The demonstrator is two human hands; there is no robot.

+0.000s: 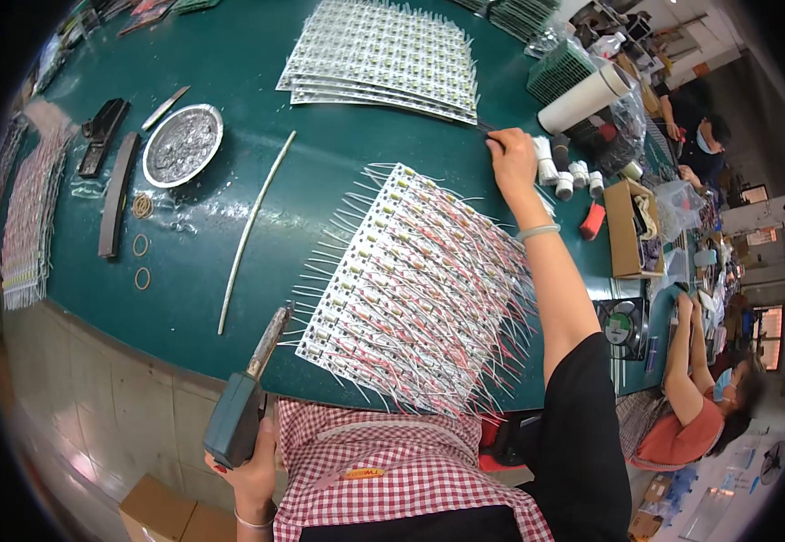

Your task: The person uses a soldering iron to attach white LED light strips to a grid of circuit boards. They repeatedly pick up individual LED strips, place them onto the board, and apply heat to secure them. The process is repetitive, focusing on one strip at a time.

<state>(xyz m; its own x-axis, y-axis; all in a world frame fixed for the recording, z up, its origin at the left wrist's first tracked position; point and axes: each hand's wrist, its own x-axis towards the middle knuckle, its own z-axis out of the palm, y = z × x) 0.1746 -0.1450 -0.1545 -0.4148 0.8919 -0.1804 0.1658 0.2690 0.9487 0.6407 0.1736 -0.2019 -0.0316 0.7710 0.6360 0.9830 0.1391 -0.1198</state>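
Note:
My left hand grips the handle of a dark green soldering gun at the table's front edge. Its metal tip points up, close to the left side of a white circuit board panel covered with red and white wires. Over on the right, my right hand has its fingers pinched on a thin dark tool, whose kind is too small to make out. It is just beside the lower right corner of a stack of white circuit boards. A long thin pale rod lies left of the wired panel.
A white bowl of silvery material, a grey bar and tan rings lie left. Several small rolls, a white tube, a cardboard box and a fan line the right. Two people work beyond.

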